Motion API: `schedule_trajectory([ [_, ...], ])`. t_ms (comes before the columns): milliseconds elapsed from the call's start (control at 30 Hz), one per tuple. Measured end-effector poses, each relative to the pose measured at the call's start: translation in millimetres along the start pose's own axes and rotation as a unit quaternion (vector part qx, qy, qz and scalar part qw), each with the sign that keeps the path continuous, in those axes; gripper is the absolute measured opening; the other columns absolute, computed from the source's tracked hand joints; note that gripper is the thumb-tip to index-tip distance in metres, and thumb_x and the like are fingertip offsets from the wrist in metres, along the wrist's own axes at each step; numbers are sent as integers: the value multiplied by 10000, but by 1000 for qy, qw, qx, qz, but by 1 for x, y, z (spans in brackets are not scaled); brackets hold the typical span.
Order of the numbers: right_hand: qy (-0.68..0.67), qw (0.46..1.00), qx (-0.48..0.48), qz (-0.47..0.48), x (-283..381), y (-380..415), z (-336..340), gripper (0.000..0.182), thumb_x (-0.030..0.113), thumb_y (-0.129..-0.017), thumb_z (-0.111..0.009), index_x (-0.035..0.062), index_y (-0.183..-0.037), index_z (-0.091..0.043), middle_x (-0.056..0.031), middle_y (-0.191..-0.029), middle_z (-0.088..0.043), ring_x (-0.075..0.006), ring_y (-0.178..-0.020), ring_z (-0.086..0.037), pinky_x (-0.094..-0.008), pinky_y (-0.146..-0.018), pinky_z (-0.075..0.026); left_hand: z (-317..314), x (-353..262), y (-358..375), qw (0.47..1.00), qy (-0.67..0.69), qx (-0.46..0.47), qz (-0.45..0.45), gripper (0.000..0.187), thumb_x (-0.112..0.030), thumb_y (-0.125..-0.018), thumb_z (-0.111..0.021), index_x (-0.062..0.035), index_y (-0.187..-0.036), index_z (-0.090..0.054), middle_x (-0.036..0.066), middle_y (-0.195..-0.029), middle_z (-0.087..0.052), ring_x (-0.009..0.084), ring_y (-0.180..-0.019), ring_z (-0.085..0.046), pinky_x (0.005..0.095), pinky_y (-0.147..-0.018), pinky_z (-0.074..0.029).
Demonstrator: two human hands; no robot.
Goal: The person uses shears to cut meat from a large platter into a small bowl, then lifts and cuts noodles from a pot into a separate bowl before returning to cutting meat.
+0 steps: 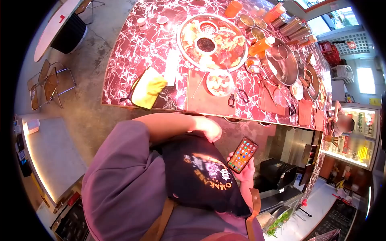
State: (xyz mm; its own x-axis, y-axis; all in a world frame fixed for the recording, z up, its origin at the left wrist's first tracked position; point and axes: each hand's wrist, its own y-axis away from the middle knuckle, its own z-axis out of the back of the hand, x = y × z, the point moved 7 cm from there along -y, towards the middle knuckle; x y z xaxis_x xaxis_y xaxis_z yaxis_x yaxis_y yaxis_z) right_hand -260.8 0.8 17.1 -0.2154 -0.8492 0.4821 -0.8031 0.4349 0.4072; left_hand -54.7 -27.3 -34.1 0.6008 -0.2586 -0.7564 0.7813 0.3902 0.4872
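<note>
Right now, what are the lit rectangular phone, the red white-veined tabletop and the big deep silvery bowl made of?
Phone: its lit, flat front looks like smooth glass. Tabletop: glossy, marble-like veins; maybe stone or laminate. Bowl: likely polished steel or another metal, from its silvery shine.

A single camera, worn on the head, looks forward and steeply down over the wearer's apron (189,160), which fills the near foreground below the left grip (211,128) and the right grip (244,168). Its very wide lens (the corners fall to black) bends straight edges. Both grips sit close, near mid-frame; the table (130,52) spreads beyond them, while a lit cabinet (365,120) stands well apart, far right of the right grip.
</note>
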Motion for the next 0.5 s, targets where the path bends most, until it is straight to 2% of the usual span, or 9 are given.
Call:
schedule_trajectory([
  [100, 118, 991, -31, -63, 25, 2, -25, 783, 599, -997, -443, 32, -1526, -333, -187, -1421, -514, -306, -1257, -559, -478, -953, -533, 21, 6, 2, 996, 34, -83, 15, 258, -211, -734, -782, -132, -978, -751, 113, -961, -731, 275, -949, -688, 462, -791, -524],
  [133, 228, 961, -29, -152, 21, 8, -30, 747, 563, -1009, -446, 52, -1541, -325, -149, -1422, -522, -271, -1232, -567, -435, -926, -531, 18, 1, 5, 992, 36, -119, 6, 217, -226, -731, -780, -133, -924, -742, 101, -893, -724, 290, -893, -690, 453, -755, -522],
  [200, 389, 868, -48, -305, 28, 6, -47, 699, 524, -1027, -444, 112, -1576, -308, -24, -1357, -570, -157, -1165, -572, -297, -811, -505, 22, -4, 3, 986, 34, -161, -9, 182, -242, -729, -778, -135, -869, -733, 89, -826, -718, 305, -837, -692, 444, -719, -520],
  [233, 393, 865, -52, -308, 36, -8, -58, 699, 524, -1027, -444, 112, -1576, -308, -24, -1357, -570, -157, -1165, -572, -297, -811, -505, 23, -6, 0, 984, 47, -171, -29, 174, -242, -732, -773, -131, -860, -733, 88, -812, -717, 310, -822, -692, 445, -710, -521],
  [300, 554, 714, 14, -428, 33, -30, -66, 751, 600, -1015, -425, 124, -1582, -299, 10, -1233, -612, -123, -1065, -591, -259, -712, -483, 23, -6, -6, 980, 62, -184, -48, 167, -242, -735, -769, -128, -851, -732, 88, -799, -716, 314, -807, -692, 445, -702, -522],
  [333, 583, 701, 36, -410, 29, -47, -72, 761, 637, -1010, -394, 103, -1552, -359, -10, -1122, -632, -120, -890, -627, -261, -626, -472, 22, -6, -8, 975, 66, -204, -50, 165, -242, -738, -765, -119, -840, -728, 92, -793, -715, 313, -802, -694, 446, -699, -523],
  [367, 583, 697, -18, -417, 20, -52, -29, 723, 643, -1014, -370, 61, -1407, -542, -51, -1015, -665, -141, -720, -625, -275, -581, -466, 22, -6, -9, 971, 70, -222, -51, 164, -242, -741, -761, -109, -830, -725, 96, -786, -714, 312, -797, -695, 447, -696, -524],
  [433, 563, 721, -46, -402, 26, -80, -26, 666, 615, -1024, -387, 24, -1105, -684, -64, -909, -678, -157, -677, -633, -284, -568, -470, 20, -3, -7, 964, 74, -253, -42, 165, -244, -757, -748, -97, -828, -719, 105, -785, -712, 313, -792, -694, 446, -695, -525],
  [500, 550, 774, -84, -302, 36, -113, 0, 535, 490, -1038, -466, 15, -907, -675, -40, -833, -681, -153, -694, -639, -288, -565, -468, 21, 9, 5, 956, 76, -282, -26, 170, -246, -773, -735, -85, -826, -714, 113, -784, -709, 314, -788, -693, 446, -695, -525],
])
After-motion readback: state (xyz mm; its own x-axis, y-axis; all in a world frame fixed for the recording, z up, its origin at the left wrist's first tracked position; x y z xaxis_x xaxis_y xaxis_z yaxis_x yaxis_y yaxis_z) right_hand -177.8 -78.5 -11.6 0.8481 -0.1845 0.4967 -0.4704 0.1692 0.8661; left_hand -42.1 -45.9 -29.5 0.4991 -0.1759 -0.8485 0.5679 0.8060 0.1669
